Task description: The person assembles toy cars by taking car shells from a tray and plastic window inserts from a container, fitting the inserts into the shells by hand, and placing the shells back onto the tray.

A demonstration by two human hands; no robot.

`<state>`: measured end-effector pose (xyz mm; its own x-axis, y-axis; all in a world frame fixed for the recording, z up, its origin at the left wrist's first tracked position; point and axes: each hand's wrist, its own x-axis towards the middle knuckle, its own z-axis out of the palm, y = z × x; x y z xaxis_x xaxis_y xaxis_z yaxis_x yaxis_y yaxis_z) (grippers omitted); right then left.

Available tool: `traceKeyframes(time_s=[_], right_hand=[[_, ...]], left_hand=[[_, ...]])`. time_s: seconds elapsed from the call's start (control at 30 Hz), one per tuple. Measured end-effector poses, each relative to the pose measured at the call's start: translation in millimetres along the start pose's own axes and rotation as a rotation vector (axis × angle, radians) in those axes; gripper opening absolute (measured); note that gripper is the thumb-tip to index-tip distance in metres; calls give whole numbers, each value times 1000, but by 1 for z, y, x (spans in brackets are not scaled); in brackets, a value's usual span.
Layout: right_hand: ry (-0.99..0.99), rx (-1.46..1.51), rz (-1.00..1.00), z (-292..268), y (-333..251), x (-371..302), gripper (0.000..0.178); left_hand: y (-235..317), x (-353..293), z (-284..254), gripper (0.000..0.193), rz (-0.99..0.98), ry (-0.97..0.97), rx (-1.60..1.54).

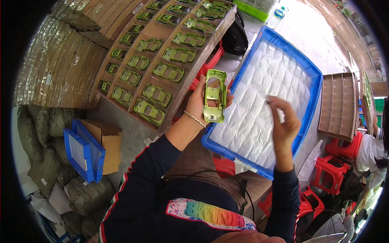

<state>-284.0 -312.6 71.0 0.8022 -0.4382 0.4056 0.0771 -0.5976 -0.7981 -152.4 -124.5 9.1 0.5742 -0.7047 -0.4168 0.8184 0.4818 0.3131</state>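
Observation:
A lime-green toy car body shell [214, 96] lies in my left hand [196, 97], which grips it by its sides from beneath. Its window openings show, and part of a finger is visible through one. Over the right half of a blue-rimmed tray [315, 87], my right hand [285, 125] hangs with thumb and forefinger tips brought together. Whatever is between those tips, if anything, is too small and blurred to make out. White wrapped or padded rows [259, 77] fill the tray.
A brown compartment rack [166, 107] of similar green shells stands at the upper left. Stacked cardboard [60, 65] and stuffed sacks [87, 194] line the left side. Blue frames [83, 152] lean on a carton [111, 150]. Red stools [328, 174] and another brown rack [338, 105] are right.

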Motion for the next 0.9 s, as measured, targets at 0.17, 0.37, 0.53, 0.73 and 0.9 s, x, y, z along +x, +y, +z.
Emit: traceKeyframes(time_s=[0.17,0.37,0.53,0.73,0.9], right_hand=[[-171,-73,-297,24,-53,-36,24],[-15,63,-19,15,-66,-70,22],[33,55,20,4,-75,-85,19],[25,133,87,11,-78,-92,16],[13,118,69,14,-82,-95,15]], left_hand=[[-21,-20,12,62,-12,-69,39],[-25,-42,20,59,83,-176,-9],[-30,-56,25,57,77,-213,-258],[-49,-59,15,37,-63,-322,-434],[-61,-76,29,34,-91,-214,-444]])
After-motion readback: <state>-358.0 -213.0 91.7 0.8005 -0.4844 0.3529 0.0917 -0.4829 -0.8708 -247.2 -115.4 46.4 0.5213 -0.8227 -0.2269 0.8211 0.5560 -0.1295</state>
